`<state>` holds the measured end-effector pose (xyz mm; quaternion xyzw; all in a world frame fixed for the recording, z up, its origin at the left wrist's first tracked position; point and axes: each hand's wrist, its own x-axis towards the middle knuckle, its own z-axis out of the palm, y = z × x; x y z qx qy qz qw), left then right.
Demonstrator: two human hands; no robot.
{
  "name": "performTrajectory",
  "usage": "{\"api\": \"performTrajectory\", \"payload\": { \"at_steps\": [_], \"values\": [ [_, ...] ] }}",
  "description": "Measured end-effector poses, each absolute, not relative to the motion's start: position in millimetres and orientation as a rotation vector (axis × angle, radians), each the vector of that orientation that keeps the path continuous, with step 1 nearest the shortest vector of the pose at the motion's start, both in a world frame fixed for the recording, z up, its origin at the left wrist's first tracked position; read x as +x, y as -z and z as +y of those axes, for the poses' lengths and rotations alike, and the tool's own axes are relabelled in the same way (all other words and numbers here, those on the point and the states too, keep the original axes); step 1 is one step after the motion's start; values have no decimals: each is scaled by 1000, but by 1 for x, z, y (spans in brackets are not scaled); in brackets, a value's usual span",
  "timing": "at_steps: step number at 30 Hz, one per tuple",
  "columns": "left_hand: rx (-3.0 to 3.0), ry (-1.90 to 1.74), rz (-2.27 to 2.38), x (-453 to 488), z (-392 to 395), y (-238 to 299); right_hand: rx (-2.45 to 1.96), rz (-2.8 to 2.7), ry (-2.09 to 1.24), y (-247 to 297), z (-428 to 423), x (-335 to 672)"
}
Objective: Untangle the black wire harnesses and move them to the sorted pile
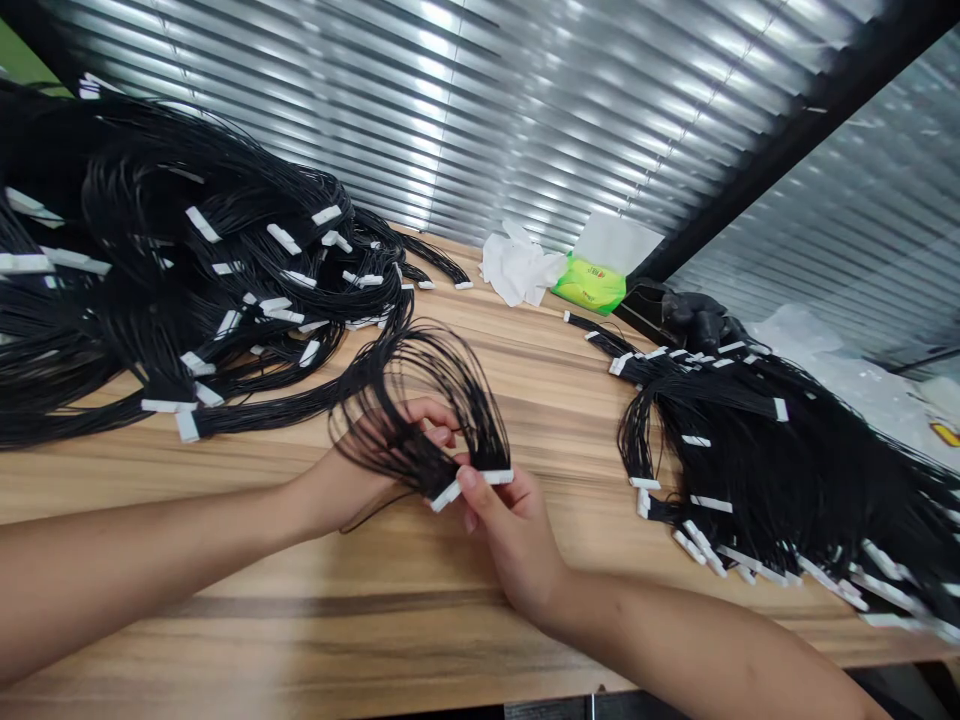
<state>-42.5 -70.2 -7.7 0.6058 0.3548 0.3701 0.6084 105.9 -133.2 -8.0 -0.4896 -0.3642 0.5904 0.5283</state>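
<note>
A looped black wire harness (409,385) with white connectors at its ends is held over the middle of the wooden table (300,600). My right hand (514,530) pinches the two white connectors (448,494) side by side, thumb on top. Beneath the loop of wires is my left hand (382,460), its fingers curled and partly covered by the strands. The wires pass over and around that hand; whether its fingers grip any of them is hard to see. A loose strand hangs below the left wrist.
A large heap of black wire harnesses (247,250) lies at the left. Another pile (772,460) spreads over the right side. Along the back are crumpled white tissue (517,265) and a green tissue pack (589,285), in front of the metallic blinds (450,110).
</note>
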Motion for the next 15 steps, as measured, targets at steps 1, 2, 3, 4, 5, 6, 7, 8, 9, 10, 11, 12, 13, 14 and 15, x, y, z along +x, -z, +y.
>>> {"api": "performTrajectory", "payload": {
  "at_steps": [1, 2, 3, 4, 5, 6, 7, 8, 9, 10, 11, 12, 13, 14, 15],
  "values": [
    [1455, -893, 835, -42, -70, 4, -1168, -838, -1350, 10, -130, 107],
    [1521, -927, 853, -43, -71, -1, -1156, -797, -1298, 12, -127, 109],
    [1592, -954, 874, -43, -71, -5, -1134, -765, -1268, 14, -123, 110],
    [1653, -977, 897, -44, -72, -9, -1110, -741, -1255, 15, -120, 111],
    [1691, -990, 920, -46, -72, -12, -1089, -723, -1254, 15, -117, 112],
    [1695, -1002, 944, -47, -72, -13, -1072, -715, -1259, 15, -116, 112],
    [1668, -1016, 966, -49, -72, -14, -1062, -709, -1263, 14, -115, 112],
    [1618, -1034, 989, -50, -72, -13, -1059, -705, -1267, 13, -114, 112],
    [1562, -1054, 1012, -51, -72, -12, -1062, -701, -1269, 13, -115, 112],
    [1513, -1073, 1034, -51, -71, -11, -1066, -699, -1270, 13, -115, 112],
    [1477, -1090, 1052, -52, -70, -11, -1067, -698, -1271, 13, -116, 112],
    [1457, -1101, 1068, -51, -70, -11, -1066, -699, -1273, 13, -116, 112],
    [1455, -1105, 1081, -51, -69, -11, -1064, -702, -1273, 13, -117, 112],
    [1466, -1106, 1094, -50, -69, -12, -1060, -707, -1271, 14, -117, 112],
    [1488, -1111, 1102, -50, -68, -12, -1059, -713, -1268, 14, -118, 112]
  ]
}}
